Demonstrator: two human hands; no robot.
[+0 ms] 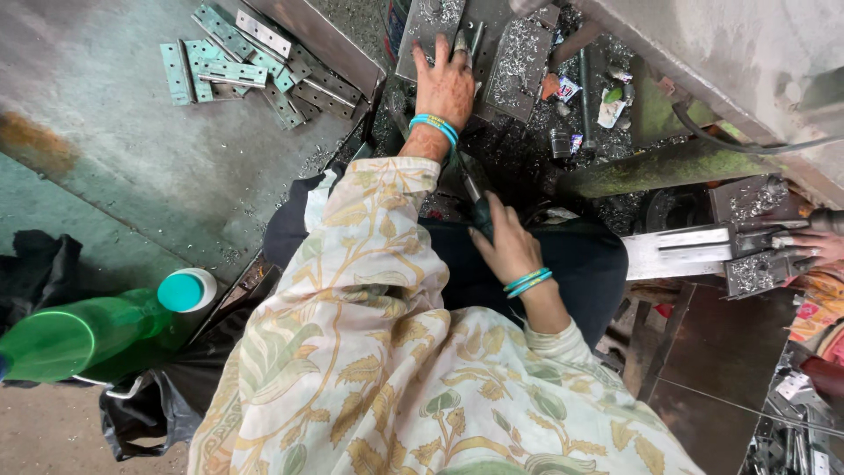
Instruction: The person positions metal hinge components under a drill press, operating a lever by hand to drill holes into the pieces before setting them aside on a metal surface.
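head view | L hand [447,81] flat, fingers spread, pressing on grey metal plate [431,26] strewn w/ shavings | R hand [505,246] fingers wrapped round dark-green tool handle [481,215], shaft running up toward L wrist | hinge pile [242,62] well left of L fingers | green bottle [97,330] far left of R fingers | co-worker's hand [813,246] at right edge

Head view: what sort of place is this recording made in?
Probably a small metalworking workshop. Metal hinges lie piled on the worn bench, metal shavings cover the plates by the left hand, and the right hand grips a dark-handled tool.
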